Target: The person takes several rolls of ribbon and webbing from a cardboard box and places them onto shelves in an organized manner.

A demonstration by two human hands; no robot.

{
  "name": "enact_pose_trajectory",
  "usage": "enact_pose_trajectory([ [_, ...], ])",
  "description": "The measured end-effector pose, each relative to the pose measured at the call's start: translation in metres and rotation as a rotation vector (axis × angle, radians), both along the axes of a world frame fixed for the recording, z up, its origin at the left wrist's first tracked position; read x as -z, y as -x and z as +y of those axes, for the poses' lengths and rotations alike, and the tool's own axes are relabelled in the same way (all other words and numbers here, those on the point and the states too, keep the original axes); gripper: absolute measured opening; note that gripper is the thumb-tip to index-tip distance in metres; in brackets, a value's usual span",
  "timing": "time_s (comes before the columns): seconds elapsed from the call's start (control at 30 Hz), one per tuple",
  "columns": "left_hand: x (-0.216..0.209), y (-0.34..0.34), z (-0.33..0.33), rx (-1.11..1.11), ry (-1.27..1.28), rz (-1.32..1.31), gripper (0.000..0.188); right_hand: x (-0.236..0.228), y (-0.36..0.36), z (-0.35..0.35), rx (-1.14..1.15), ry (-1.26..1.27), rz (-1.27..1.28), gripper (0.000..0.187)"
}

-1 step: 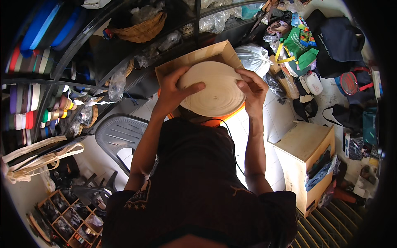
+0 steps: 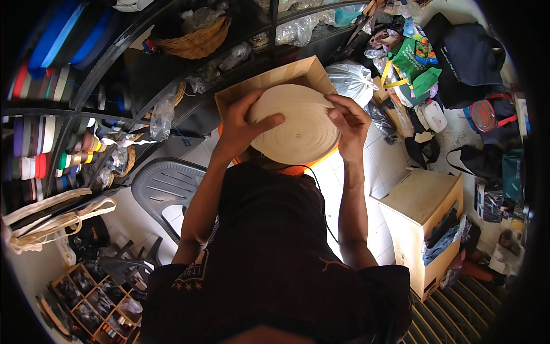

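A large, flat coil of cream webbing point(image 2: 297, 123) is held between my two hands in front of my body. My left hand point(image 2: 243, 121) grips its left edge, the thumb lying across the upper face. On the opposite edge, my right hand point(image 2: 350, 123) has its fingers bent over the rim and its thumb pressed at the side. Behind and partly beneath the coil is an open cardboard box point(image 2: 275, 77); the coil hides most of its inside. Part of an orange object point(image 2: 295, 170) shows below the coil, its kind unclear.
A grey plastic chair point(image 2: 166, 183) stands to the left. Black shelves hold rolls of coloured strap point(image 2: 34, 137) and a wicker basket point(image 2: 195, 40). On the right are a wooden cabinet point(image 2: 421, 200) and piled bags point(image 2: 412, 69). A compartment tray point(image 2: 97, 301) lies lower left.
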State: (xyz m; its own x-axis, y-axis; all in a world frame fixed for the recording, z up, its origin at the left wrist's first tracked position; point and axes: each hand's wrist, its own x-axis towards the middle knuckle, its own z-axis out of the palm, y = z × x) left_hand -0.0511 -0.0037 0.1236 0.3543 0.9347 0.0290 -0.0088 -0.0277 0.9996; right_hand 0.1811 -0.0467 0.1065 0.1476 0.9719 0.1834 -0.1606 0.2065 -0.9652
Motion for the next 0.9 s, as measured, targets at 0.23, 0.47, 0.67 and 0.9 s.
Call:
enact_pose_trajectory([
  [0.23, 0.004, -0.011, -0.009, -0.192, -0.027, -0.059, 0.035, 0.0, 0.032, 0.003, 0.169, 0.017, 0.05, 0.031],
  [0.47, 0.0, -0.003, 0.003, -0.157, -0.008, -0.007, 0.033, -0.017, 0.039, 0.002, 0.241, 0.065, 0.004, 0.037],
  [0.67, -0.013, 0.013, 0.004, -0.04, -0.055, 0.088, 0.033, -0.021, 0.03, -0.002, 0.287, 0.107, 0.029, 0.031],
  [0.9, -0.009, -0.005, -0.008, -0.075, -0.019, -0.048, 0.047, -0.024, 0.042, 0.01, 0.508, 0.03, 0.188, 0.031],
])
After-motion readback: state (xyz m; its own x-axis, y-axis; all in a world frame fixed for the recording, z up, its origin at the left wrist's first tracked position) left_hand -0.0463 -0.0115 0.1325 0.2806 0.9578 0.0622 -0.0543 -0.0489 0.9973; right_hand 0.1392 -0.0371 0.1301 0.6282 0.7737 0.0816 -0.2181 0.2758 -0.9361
